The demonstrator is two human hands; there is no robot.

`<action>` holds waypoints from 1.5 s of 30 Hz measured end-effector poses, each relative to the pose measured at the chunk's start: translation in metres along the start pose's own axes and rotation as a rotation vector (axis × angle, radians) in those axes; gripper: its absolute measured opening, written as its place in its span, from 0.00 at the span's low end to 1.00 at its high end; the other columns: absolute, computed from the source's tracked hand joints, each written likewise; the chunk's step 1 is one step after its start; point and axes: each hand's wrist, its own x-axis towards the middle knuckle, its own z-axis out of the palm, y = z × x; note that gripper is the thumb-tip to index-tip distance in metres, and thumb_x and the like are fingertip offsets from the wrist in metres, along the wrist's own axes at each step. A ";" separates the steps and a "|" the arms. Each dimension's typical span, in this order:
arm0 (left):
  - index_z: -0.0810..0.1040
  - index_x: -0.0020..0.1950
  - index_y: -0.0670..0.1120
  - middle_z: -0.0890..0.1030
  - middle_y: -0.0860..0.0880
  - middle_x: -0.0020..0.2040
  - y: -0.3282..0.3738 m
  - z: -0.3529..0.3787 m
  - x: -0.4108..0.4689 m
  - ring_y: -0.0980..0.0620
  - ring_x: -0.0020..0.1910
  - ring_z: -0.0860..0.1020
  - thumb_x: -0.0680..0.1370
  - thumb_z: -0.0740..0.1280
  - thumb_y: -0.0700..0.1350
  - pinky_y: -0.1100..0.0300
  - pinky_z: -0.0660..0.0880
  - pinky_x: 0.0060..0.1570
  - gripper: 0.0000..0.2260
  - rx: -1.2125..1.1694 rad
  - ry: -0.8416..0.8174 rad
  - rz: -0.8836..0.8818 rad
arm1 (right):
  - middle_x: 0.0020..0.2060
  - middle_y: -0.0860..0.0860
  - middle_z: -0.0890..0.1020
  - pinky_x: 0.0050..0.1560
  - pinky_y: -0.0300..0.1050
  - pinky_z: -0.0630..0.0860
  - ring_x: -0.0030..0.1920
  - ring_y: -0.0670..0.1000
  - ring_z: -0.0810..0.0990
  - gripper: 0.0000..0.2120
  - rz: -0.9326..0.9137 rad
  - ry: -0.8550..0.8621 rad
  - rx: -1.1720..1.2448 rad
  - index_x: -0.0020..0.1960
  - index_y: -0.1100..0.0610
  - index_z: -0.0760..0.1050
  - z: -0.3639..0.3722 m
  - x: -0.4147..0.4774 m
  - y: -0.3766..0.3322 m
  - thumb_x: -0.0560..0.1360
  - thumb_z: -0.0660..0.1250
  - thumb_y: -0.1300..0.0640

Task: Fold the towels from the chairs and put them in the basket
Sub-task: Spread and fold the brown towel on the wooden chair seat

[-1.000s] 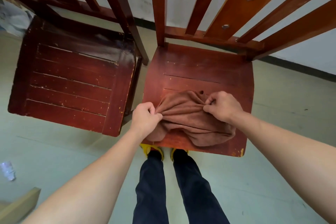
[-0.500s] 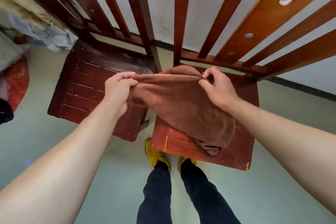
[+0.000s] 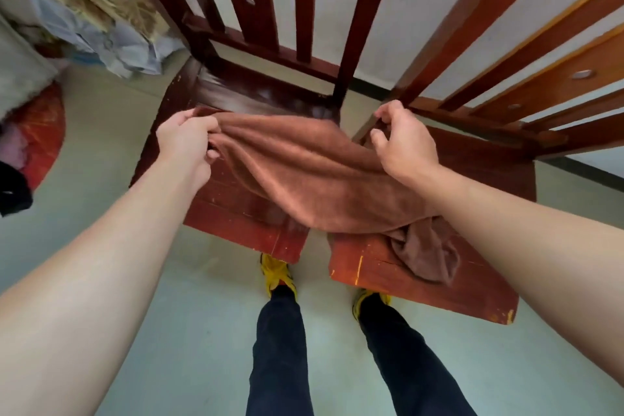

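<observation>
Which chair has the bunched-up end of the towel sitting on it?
The right chair. The brown towel's crumpled end rests on its seat; the left chair only has towel stretched above it.

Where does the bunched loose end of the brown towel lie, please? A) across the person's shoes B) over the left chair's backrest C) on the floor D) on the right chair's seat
D: the brown towel, held up by both hands, trails its crumpled end onto the right chair's seat.
</observation>
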 end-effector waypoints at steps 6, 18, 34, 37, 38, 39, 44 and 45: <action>0.70 0.61 0.47 0.77 0.46 0.40 0.010 -0.004 0.071 0.53 0.30 0.76 0.75 0.61 0.30 0.64 0.70 0.25 0.18 -0.033 -0.128 -0.116 | 0.59 0.54 0.74 0.51 0.52 0.73 0.60 0.58 0.73 0.22 0.152 -0.145 -0.223 0.66 0.50 0.68 0.033 -0.023 0.021 0.73 0.69 0.51; 0.79 0.52 0.41 0.82 0.42 0.54 -0.146 -0.009 0.047 0.42 0.53 0.79 0.64 0.79 0.47 0.49 0.77 0.57 0.21 0.759 -0.154 -0.280 | 0.56 0.62 0.78 0.51 0.52 0.74 0.55 0.65 0.77 0.23 0.532 -0.249 -0.285 0.64 0.56 0.70 0.077 -0.069 0.079 0.71 0.70 0.57; 0.78 0.40 0.46 0.82 0.47 0.37 -0.058 -0.057 0.063 0.50 0.33 0.78 0.68 0.77 0.46 0.61 0.72 0.31 0.09 0.801 -0.246 -0.232 | 0.50 0.57 0.82 0.45 0.49 0.73 0.50 0.62 0.81 0.13 0.204 -0.298 -0.388 0.50 0.53 0.77 0.063 -0.023 -0.002 0.73 0.65 0.44; 0.82 0.42 0.45 0.80 0.50 0.34 -0.061 -0.079 0.065 0.52 0.32 0.76 0.68 0.76 0.46 0.63 0.68 0.30 0.07 0.805 -0.283 -0.265 | 0.48 0.55 0.82 0.44 0.48 0.73 0.49 0.60 0.81 0.09 -0.008 -0.266 -0.284 0.50 0.51 0.78 0.080 0.015 -0.057 0.75 0.63 0.49; 0.82 0.42 0.44 0.79 0.49 0.34 -0.065 -0.086 0.067 0.52 0.31 0.74 0.68 0.76 0.44 0.63 0.66 0.29 0.06 0.775 -0.279 -0.270 | 0.48 0.55 0.82 0.44 0.47 0.72 0.49 0.60 0.80 0.08 -0.068 -0.271 -0.273 0.50 0.51 0.78 0.091 0.027 -0.075 0.75 0.63 0.50; 0.81 0.41 0.43 0.78 0.48 0.34 -0.069 -0.092 0.069 0.52 0.30 0.72 0.69 0.75 0.41 0.63 0.64 0.27 0.05 0.732 -0.274 -0.271 | 0.49 0.54 0.82 0.44 0.47 0.71 0.51 0.59 0.80 0.08 -0.120 -0.264 -0.269 0.50 0.51 0.78 0.103 0.039 -0.091 0.76 0.62 0.51; 0.79 0.41 0.43 0.78 0.47 0.33 -0.092 -0.113 0.073 0.54 0.27 0.72 0.71 0.72 0.35 0.62 0.70 0.28 0.04 0.515 -0.090 -0.147 | 0.55 0.55 0.77 0.50 0.51 0.72 0.58 0.59 0.75 0.15 -0.240 -0.232 -0.248 0.60 0.53 0.74 0.167 0.076 -0.155 0.75 0.63 0.53; 0.79 0.40 0.44 0.79 0.48 0.34 -0.096 -0.119 0.073 0.55 0.29 0.74 0.72 0.72 0.37 0.62 0.72 0.32 0.04 0.499 -0.070 -0.118 | 0.57 0.55 0.76 0.51 0.52 0.73 0.59 0.59 0.75 0.17 -0.244 -0.264 -0.250 0.62 0.53 0.73 0.180 0.080 -0.163 0.74 0.64 0.53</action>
